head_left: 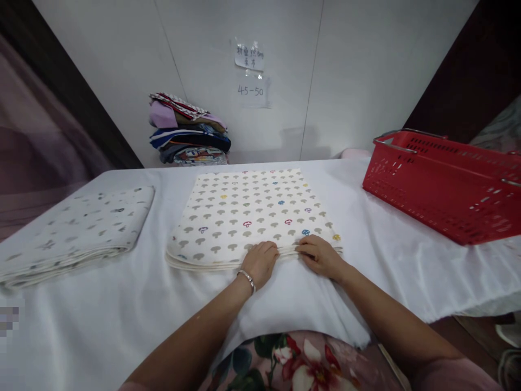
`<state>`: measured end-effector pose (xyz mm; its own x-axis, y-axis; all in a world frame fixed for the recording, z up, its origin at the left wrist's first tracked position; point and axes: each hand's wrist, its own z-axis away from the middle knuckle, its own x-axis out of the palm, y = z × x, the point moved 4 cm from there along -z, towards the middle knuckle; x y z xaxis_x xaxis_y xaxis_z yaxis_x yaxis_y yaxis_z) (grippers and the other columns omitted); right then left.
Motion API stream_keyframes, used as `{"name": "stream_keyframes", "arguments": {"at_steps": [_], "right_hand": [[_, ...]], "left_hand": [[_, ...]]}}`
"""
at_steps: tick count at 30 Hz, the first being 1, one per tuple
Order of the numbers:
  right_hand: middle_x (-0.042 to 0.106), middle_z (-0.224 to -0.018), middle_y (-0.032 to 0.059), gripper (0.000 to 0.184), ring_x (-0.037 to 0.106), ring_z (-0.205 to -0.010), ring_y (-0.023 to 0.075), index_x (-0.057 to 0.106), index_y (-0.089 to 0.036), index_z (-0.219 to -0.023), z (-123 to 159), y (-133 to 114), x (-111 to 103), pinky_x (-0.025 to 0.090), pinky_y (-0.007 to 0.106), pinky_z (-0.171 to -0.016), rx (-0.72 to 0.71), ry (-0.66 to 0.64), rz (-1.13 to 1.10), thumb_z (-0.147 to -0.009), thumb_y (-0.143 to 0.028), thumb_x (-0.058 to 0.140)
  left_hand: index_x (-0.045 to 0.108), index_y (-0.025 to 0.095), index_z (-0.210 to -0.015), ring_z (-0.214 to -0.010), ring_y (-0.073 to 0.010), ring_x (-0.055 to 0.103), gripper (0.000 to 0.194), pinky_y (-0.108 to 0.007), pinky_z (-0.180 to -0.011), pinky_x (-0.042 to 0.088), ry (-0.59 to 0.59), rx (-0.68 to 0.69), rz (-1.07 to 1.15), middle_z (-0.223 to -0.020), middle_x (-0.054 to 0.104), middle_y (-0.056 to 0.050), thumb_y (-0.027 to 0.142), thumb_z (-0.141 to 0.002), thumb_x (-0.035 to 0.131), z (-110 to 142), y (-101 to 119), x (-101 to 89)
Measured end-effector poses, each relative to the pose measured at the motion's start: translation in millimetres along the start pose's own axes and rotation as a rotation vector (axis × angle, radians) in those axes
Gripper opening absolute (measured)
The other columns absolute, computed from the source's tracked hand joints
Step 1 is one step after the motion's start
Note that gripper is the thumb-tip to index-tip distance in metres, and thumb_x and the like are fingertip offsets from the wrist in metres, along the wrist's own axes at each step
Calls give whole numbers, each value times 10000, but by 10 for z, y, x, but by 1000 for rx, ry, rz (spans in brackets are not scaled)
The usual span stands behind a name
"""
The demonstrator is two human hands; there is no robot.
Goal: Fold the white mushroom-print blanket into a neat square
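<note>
A folded cream cloth (252, 209) printed with grey and coloured mushrooms lies flat in front of me, its layers showing along the near edge. My left hand (260, 262), with a bracelet at the wrist, grips that near edge around its middle, fingers on top. Just to the right, my right hand (319, 256) has its fingers curled over the same edge, near the cloth's right corner. Both thumbs are mostly hidden, and a small gap separates the hands.
Another folded printed cloth (93, 222) lies at the left of the white-covered table (134, 320). A red plastic basket (431, 190) with metal handles stands at the right. Behind the table's far edge rises a stack of folded clothes (189, 133). Paper notes (250, 91) hang on the wall.
</note>
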<state>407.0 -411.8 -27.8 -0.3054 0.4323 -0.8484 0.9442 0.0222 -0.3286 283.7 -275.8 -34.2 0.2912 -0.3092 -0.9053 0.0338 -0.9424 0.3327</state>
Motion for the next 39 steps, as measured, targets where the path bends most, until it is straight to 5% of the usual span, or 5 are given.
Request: {"name": "stream_keyframes", "arguments": {"at_steps": [15, 29, 39], "right_hand": [[592, -977, 81, 173, 520, -892, 192, 571, -193, -812, 4, -106, -52, 440, 356, -770, 9, 20, 34, -862, -136, 415], [604, -833, 59, 143, 518, -786, 179, 544, -178, -825, 19, -44, 58, 412, 308, -700, 67, -68, 131, -854, -115, 419], [607, -839, 61, 153, 518, -778, 180, 539, -184, -851, 11, -30, 68, 407, 307, -680, 76, -33, 110, -851, -120, 400]], "left_hand": [[554, 160, -855, -884, -205, 491, 169, -357, -760, 398, 34, 131, -195, -1019, 563, -60, 117, -879, 391, 45, 48, 71], [560, 157, -848, -790, -196, 508, 148, -349, -752, 415, -23, 116, -273, -849, 585, -48, 91, -843, 428, 28, 31, 130], [602, 196, -878, -972, -196, 498, 216, -359, -869, 397, 38, 220, -272, -1167, 535, -42, 56, -821, 448, 61, 94, 93]]}}
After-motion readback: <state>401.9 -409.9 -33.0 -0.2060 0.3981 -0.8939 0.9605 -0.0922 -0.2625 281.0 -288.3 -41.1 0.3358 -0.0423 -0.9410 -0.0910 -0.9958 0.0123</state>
